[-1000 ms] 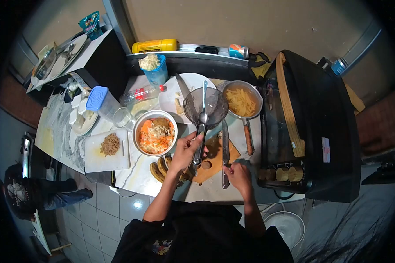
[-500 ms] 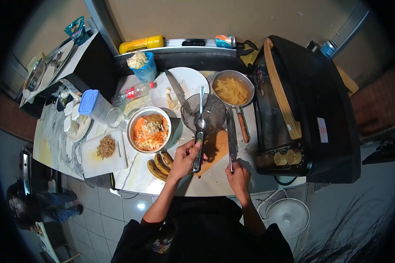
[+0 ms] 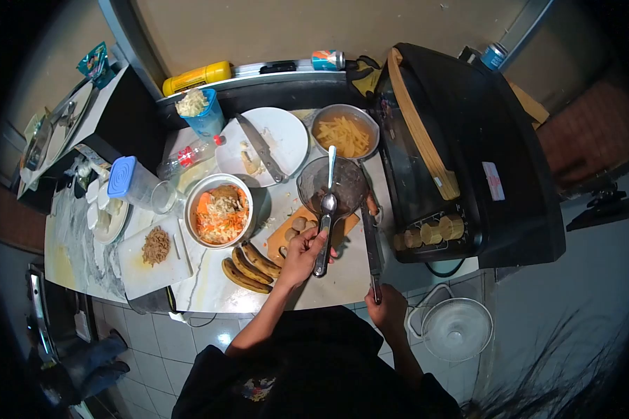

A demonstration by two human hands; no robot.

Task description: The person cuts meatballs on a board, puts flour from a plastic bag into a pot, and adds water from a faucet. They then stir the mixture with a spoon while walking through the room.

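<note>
My left hand (image 3: 304,257) is closed round the black handle of a dark, round pan (image 3: 349,183); whether its bottom is solid or mesh is hard to tell. A metal spoon (image 3: 329,203) lies across the pan, bowl towards the handle. My right hand (image 3: 386,307) grips the lower end of a long, dark, knife-like utensil (image 3: 372,241), which points away from me beside the pan. Partly covered by my left hand and the pan is an orange-brown cutting board (image 3: 281,237) with small round brown pieces (image 3: 298,223). Several bananas (image 3: 247,265) lie left of my left hand.
A pot of shredded vegetables (image 3: 220,216) stands left. Behind are a white plate (image 3: 293,136) with a knife (image 3: 260,148) and a pan of pale strips (image 3: 344,136). A black oven (image 3: 482,153) bounds the right. Shredded food (image 3: 156,246) rests on a white board (image 3: 134,269).
My right hand has drawn the dark utensil back towards me and slightly right. The pan has shifted right relative to the counter, uncovering round pieces on the board. The whole view has turned.
</note>
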